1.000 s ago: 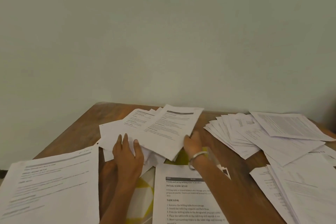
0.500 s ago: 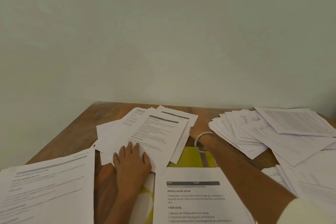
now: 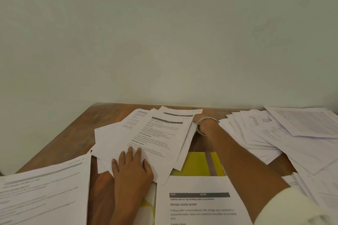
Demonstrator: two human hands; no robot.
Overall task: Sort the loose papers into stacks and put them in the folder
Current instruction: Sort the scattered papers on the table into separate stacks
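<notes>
Thin white papers (image 3: 146,137) slide and crease easily; our left hand (image 3: 132,168) presses them flat, right hand (image 3: 198,120) mostly hidden, grasp unclear.

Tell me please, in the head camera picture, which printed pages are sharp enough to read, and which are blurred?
Head view: dim, even light, no glare. The sheet at the bottom centre is sharpest, with "INITIAL SCENE SETUP" readable. The pile under the left hand shows headings, but the small text is soft. The sheet at the bottom left is smeared towards the wide-angle edge. The right hand is mostly hidden behind the pile.
</notes>
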